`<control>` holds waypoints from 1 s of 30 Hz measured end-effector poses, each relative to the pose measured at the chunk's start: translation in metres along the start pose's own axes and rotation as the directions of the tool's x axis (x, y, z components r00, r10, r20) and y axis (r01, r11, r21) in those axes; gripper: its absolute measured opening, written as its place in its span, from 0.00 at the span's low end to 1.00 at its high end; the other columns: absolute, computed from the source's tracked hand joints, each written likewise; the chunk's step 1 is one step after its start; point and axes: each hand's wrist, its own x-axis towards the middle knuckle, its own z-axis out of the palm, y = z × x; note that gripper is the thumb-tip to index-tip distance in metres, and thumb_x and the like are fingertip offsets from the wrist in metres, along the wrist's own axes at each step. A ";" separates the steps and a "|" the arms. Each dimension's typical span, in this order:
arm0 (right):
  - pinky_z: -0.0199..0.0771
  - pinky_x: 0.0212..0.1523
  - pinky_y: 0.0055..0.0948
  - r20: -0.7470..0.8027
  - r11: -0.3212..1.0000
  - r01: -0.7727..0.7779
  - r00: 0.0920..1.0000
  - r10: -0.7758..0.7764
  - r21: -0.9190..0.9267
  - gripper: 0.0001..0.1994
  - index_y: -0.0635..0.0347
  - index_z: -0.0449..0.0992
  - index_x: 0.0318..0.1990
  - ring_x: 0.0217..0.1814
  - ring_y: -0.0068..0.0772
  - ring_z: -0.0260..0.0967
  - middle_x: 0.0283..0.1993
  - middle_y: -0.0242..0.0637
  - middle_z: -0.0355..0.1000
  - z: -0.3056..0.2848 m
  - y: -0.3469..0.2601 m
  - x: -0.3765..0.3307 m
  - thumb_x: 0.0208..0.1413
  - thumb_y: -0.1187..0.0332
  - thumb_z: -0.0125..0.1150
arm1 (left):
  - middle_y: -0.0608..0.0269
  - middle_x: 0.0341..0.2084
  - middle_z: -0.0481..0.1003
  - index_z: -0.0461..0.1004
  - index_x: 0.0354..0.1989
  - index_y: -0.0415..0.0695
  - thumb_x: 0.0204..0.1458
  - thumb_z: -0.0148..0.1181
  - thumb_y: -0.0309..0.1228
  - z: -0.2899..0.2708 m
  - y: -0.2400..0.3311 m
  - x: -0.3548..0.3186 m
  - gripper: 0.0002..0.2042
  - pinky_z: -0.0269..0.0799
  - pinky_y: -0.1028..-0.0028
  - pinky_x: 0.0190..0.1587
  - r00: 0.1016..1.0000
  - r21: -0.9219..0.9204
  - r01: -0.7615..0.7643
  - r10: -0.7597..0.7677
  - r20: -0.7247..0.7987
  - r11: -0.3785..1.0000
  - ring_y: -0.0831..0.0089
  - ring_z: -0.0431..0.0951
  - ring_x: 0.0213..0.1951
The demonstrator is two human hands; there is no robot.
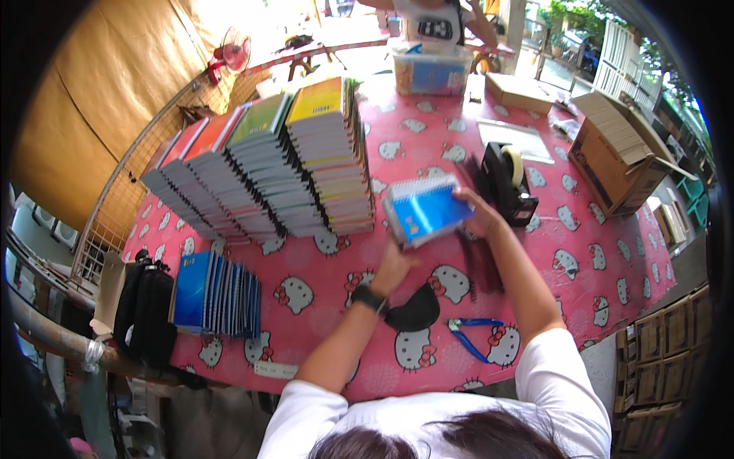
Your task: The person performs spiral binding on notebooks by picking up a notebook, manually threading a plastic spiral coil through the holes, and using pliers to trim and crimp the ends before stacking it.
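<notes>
A small stack of blue-covered spiral notebooks [430, 212] is held above the table, tilted, with its wire binding along the far edge. My right hand [479, 216] grips the stack at its right side. At its lower left corner is my left hand [396, 265], closed around the edge, with some fingers hidden beneath. Just right of the notebooks, dark thin strands [482, 260], blurred, lie beside a black tape dispenser [511, 187]. Below my hands are a black curved pouch [414, 308] and blue-handled pliers [475, 338].
Tall notebook piles with yellow [317, 101], green [258, 121] and red [208, 136] covers stand at left. Nearer is a row of blue notebooks [216, 294] beside a black bag [147, 310]. A cardboard box [612, 164] stands right; a plastic bin [432, 76] and a person [430, 23] are at the far side.
</notes>
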 end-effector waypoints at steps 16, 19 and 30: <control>0.62 0.59 0.36 0.114 0.992 -0.078 0.989 0.089 -0.094 0.35 0.61 0.58 0.63 0.63 0.32 0.57 0.59 0.42 0.63 0.188 0.101 -0.034 0.51 0.53 0.62 | 0.60 0.53 0.70 0.62 0.60 0.40 0.51 0.52 0.33 -0.117 0.054 -0.178 0.25 0.59 0.67 0.60 0.990 -0.173 -0.044 0.019 -0.142 0.984 0.69 0.68 0.55; 0.62 0.60 0.37 0.072 0.985 -0.131 0.988 0.139 -0.108 0.36 0.61 0.59 0.64 0.64 0.33 0.57 0.61 0.42 0.62 0.202 0.106 -0.025 0.52 0.50 0.61 | 0.59 0.53 0.70 0.61 0.61 0.41 0.57 0.48 0.43 -0.157 0.067 -0.190 0.26 0.58 0.62 0.60 0.999 -0.345 0.027 -0.039 -0.028 0.938 0.65 0.68 0.55; 0.61 0.63 0.43 -0.206 -0.093 -0.244 0.931 -0.301 -0.965 0.34 0.57 0.73 0.55 0.65 0.51 0.57 0.63 0.50 0.61 0.002 -0.003 0.052 0.37 0.55 0.74 | 0.60 0.62 0.60 0.49 0.69 0.48 0.57 0.44 0.60 -0.157 0.083 -0.174 0.38 0.52 0.63 0.62 0.960 -0.113 0.135 -0.158 -0.232 0.984 0.66 0.60 0.61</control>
